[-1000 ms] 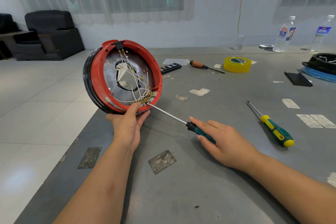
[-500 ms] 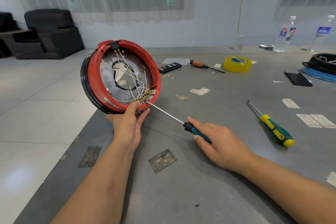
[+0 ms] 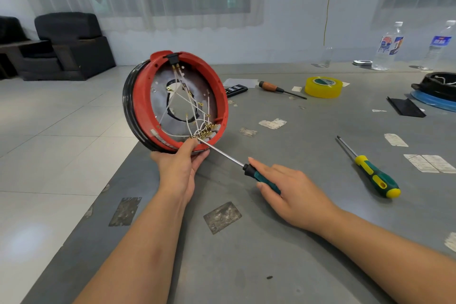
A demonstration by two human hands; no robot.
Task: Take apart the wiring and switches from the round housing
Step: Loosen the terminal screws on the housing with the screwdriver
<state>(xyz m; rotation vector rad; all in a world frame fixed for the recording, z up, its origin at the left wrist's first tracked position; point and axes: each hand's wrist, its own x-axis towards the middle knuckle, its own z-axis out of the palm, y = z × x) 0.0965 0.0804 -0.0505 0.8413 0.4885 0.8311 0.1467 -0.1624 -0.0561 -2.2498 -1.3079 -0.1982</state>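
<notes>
— Left hand (image 3: 179, 170): curled under the lower rim of the round housing (image 3: 140, 99), thumb hooked over the red edge, holding it tilted on its side above the near left corner of the surface (image 3: 283, 242). Right hand (image 3: 293, 192): wrapped round the dark green handle of a screwdriver (image 3: 256, 175), forefinger laid along the top.

— And the tip?

— Pushed in among the brass terminals (image 3: 204, 132) at the bottom of the housing, just beside the left thumb. White wires (image 3: 183, 100) fanning up from there across the open inside to a black clip at the top rim.

— Anything else lying about?

— Second screwdriver (image 3: 372, 175), green and yellow, flat on the surface to the right, well apart from both hands. Farther back, a wooden-handled screwdriver (image 3: 271, 87), a roll of yellow tape (image 3: 323, 87), two water bottles (image 3: 388, 47).
</notes>
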